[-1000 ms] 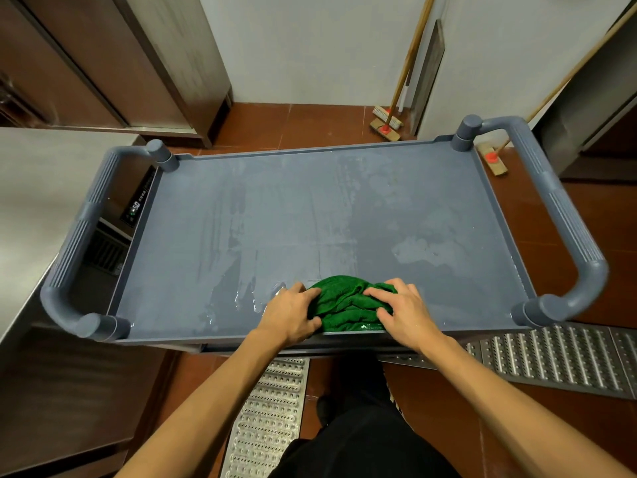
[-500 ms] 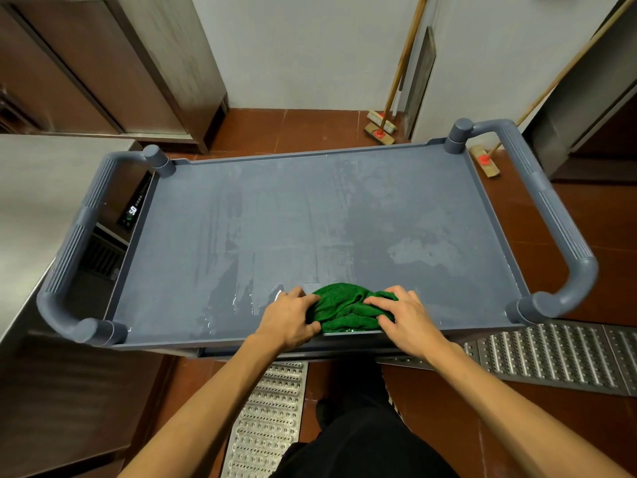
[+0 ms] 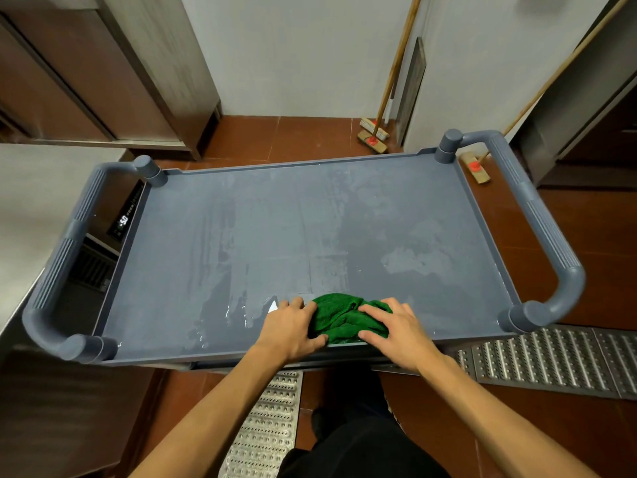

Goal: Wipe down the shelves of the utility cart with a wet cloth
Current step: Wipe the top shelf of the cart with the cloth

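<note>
Green cloth (image 3: 344,319) lay bunched on the top shelf (image 3: 275,236) of the grey cart (image 3: 548,229), against the near rim at mid-length. Both hands held it: left hand (image 3: 291,327) curled over its left side, right hand (image 3: 393,327) pinching its right side. Wet streaks (image 3: 238,312) lay just left of the cloth. Two brooms (image 3: 374,134) leaned on the far wall.

Green cloth (image 3: 344,319) on a blue-grey cart shelf (image 3: 275,236) streaked paler — red-brown floor tiles (image 3: 296,136), silvery studded grating (image 3: 551,360).
</note>
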### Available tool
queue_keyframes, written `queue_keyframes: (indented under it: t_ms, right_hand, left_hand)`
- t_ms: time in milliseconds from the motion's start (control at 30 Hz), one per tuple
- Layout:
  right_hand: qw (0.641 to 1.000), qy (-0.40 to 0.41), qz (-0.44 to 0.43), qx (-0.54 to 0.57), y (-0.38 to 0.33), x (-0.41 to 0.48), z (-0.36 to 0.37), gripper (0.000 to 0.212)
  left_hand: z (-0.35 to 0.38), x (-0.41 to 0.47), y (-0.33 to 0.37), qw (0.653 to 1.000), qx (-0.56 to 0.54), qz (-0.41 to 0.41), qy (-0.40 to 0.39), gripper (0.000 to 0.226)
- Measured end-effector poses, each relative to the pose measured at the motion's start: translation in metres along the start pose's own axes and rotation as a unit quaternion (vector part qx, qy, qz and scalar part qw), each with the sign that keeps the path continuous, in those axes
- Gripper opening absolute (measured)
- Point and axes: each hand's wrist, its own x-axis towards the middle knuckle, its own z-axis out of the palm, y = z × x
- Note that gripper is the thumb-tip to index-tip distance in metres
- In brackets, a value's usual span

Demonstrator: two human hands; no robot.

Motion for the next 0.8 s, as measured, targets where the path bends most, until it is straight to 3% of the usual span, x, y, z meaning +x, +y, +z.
queue_keyframes:
  t_ms: [133, 367, 467, 600, 800]
  right_hand:
    - [1.0, 0.026, -0.006, -0.013, 0.002, 0.004, 0.001, 0.044]
    - [0.997, 0.019, -0.038, -0.06, 0.006, 0.016, -0.01, 0.039]
    - [0.996, 0.009, -0.057, -0.064, 0.006, 0.027, -0.017, 0.036]
    - [0.998, -0.018, -0.049, -0.022, 0.011, 0.046, -0.024, 0.033]
    - [0.994, -0.067, -0.042, 0.073, 0.017, 0.075, -0.058, 0.03]
  left_hand:
    - [0.003, -0.001, 0.0, 1.0, 0.029, 0.011, 0.003, 0.07]
    - [0.001, 0.01, 0.007, 0.999, 0.046, 0.004, 0.024, 0.048]
    - [-0.001, 0.019, 0.008, 0.995, 0.059, 0.026, 0.074, 0.04]
    - [0.004, 0.033, 0.01, 0.988, 0.079, 0.025, 0.133, 0.034]
    - [-0.011, 0.058, 0.008, 0.989, 0.042, 0.014, 0.143, 0.032]
